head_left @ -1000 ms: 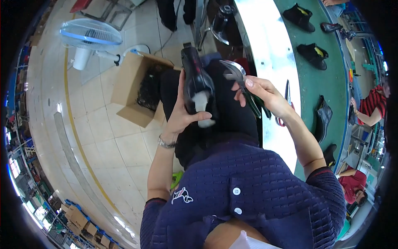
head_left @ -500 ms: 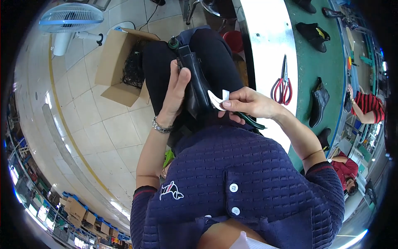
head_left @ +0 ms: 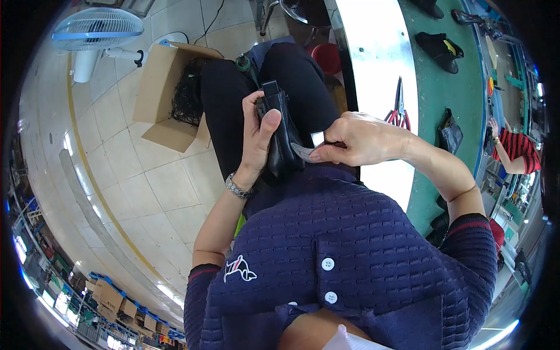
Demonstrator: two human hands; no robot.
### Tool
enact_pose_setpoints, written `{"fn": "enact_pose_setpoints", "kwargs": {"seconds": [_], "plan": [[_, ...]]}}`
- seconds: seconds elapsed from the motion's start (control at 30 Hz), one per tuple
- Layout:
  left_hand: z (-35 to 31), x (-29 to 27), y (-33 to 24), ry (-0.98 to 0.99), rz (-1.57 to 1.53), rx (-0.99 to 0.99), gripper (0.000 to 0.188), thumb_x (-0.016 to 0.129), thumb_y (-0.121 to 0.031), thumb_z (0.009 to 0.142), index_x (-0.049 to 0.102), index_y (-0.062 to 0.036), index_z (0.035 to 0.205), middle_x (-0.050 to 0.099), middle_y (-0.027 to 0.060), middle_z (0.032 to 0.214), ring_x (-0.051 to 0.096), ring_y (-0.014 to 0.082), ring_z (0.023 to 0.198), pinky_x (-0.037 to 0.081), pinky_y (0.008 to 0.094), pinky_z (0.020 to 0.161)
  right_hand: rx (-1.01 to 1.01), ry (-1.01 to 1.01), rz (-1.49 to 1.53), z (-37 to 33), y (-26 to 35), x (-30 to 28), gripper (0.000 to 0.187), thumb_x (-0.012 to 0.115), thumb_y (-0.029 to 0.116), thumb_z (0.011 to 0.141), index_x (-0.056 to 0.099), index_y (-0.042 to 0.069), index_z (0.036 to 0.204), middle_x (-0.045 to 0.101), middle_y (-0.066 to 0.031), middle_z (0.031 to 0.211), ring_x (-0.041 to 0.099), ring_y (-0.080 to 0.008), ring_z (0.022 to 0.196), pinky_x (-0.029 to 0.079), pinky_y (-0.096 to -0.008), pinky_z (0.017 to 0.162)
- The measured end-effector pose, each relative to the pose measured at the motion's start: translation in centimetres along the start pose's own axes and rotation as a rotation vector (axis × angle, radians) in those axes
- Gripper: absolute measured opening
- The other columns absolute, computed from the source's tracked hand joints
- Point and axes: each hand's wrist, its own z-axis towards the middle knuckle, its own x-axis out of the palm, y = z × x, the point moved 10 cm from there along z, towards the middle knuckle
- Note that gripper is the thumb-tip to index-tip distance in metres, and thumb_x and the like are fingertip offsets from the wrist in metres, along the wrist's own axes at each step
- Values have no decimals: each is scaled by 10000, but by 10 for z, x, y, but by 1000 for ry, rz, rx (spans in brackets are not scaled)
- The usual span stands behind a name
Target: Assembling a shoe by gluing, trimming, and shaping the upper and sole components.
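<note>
On my lap my left hand (head_left: 256,143) is closed around a black leather shoe (head_left: 283,146), its thumb lying along the upper. The shoe stands lengthwise between my thighs. At its right side my right hand (head_left: 350,140) pinches a curved pale piece (head_left: 302,153) between thumb and fingers. The tip of that piece meets the shoe's side. Whether it is a blade or a strip I cannot make out. A small white square (head_left: 317,139) shows above my right thumb. Any handle inside that hand is hidden.
Red-handled scissors (head_left: 399,114) lie on the white bench (head_left: 379,52), partly behind my right hand. Black shoes (head_left: 440,51) stand on the green surface (head_left: 429,93) beyond. An open carton (head_left: 157,87) with black tangled material and a fan (head_left: 96,29) are at left. Another person (head_left: 516,151) is at right.
My right hand has turned knuckles-up and its elbow has swung outward; the green handle below it is now out of sight. The shoe and my left hand have shifted slightly right and nearer me.
</note>
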Motion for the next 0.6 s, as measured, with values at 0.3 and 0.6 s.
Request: {"fn": "enact_pose_setpoints", "kwargs": {"seconds": [0.3, 0.6], "plan": [[37, 4, 67, 219, -376, -489, 1027, 155, -863, 778, 600, 3, 1105, 653, 174, 851, 662, 276, 823, 549, 372, 786, 208, -308, 569, -18, -85, 12, 441, 598, 390, 931, 677, -24, 803, 620, -61, 624, 615, -126, 534, 482, -284, 515], [46, 21, 21, 166, 104, -245, 921, 144, -820, 823, 619, -41, 951, 642, 69, 859, 630, 157, 774, 530, 296, 715, 709, -1033, -210, -97, -229, -37, 388, 556, 83, 892, 512, -12, 1265, 595, -274, 1092, 611, -398, 975, 490, -471, 841]]}}
